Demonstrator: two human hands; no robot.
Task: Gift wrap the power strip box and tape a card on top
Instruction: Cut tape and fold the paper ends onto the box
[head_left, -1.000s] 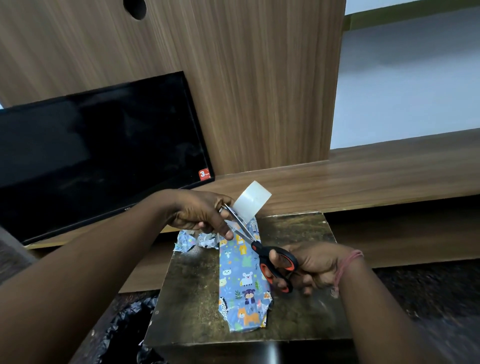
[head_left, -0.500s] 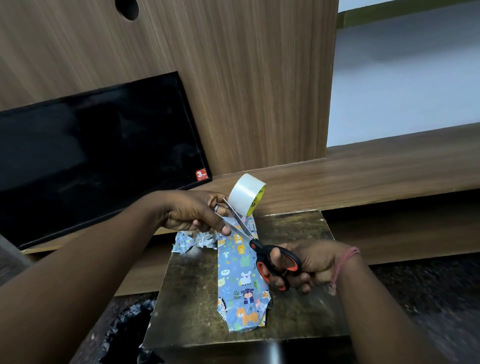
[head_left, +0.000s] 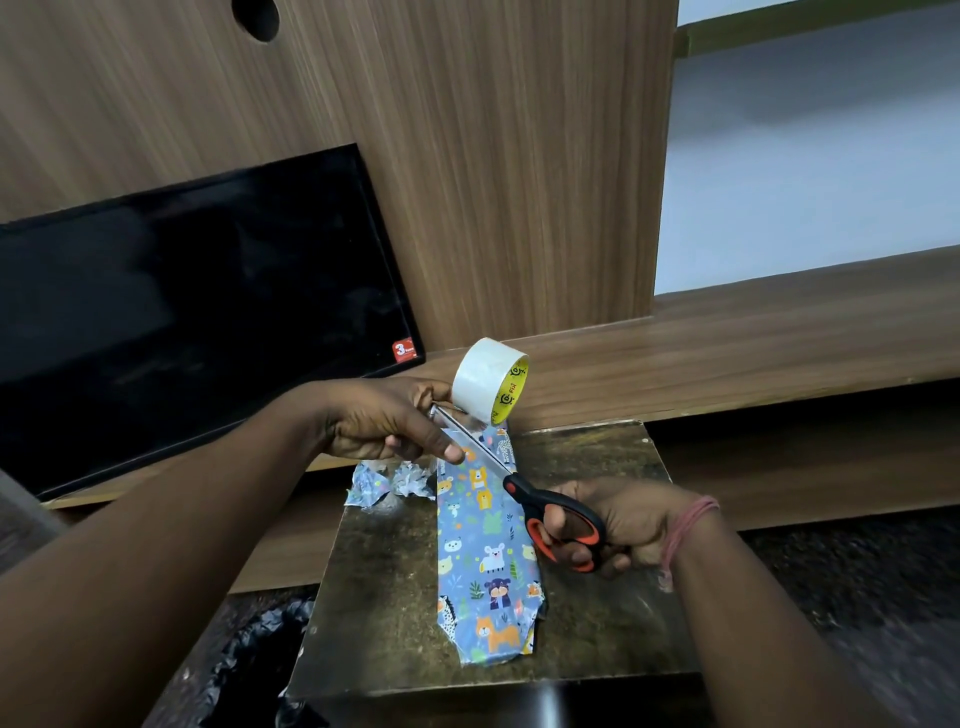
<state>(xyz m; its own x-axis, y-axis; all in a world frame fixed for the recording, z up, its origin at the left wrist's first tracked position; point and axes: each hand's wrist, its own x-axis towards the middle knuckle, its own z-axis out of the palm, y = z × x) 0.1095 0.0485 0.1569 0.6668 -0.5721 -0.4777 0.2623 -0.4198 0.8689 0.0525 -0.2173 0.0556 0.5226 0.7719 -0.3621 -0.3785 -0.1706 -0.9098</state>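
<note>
The long box wrapped in blue animal-print paper (head_left: 485, 561) lies lengthwise on a small dark table (head_left: 384, 597). My left hand (head_left: 384, 423) holds a roll of clear tape (head_left: 488, 379) above the box's far end, thumb and fingers pinching a pulled-out strip. My right hand (head_left: 618, 525) grips black and orange scissors (head_left: 540, 512) by the handles. The blades point up-left across the strip, just under the roll. No card is visible.
Crumpled scraps of wrapping paper (head_left: 389, 483) lie at the table's far left corner. A black screen (head_left: 182, 312) leans against a wooden wall panel behind. A wooden shelf (head_left: 727, 358) runs to the right. Black plastic (head_left: 260, 649) sits on the floor at lower left.
The tape roll turned, showing its round side and yellow core instead of a flat strip. Both hands stay in much the same place.
</note>
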